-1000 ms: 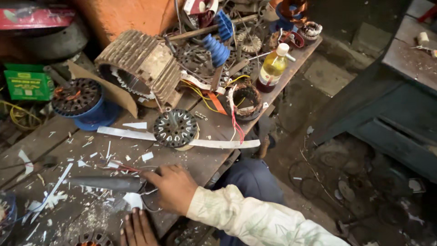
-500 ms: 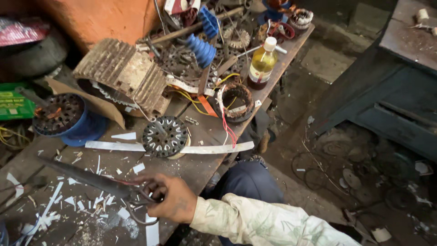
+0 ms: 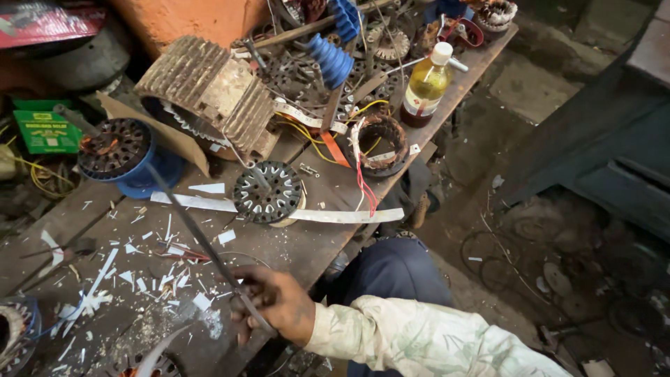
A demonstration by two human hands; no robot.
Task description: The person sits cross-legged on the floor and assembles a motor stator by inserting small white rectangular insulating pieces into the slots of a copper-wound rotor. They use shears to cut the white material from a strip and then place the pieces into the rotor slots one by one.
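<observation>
Right hand lifting a long metal strip off the desk.

The right hand (image 3: 276,307) is clenched around the near end of a long, thin metal strip (image 3: 199,234); half a second earlier the strip lay low along the desk (image 3: 307,244), and now it slants up and away from the grip, so the work in hand reads as picking it up. Beyond its far tip sits a blue-cased stator (image 3: 115,150); a round slotted core (image 3: 267,192) lies beyond the grip (resting on a white paper strip (image 3: 335,215)). Only 1 container shows: a capped bottle (image 3: 426,87), well beyond, holding yellow liquid. The left hand is not visible.
</observation>
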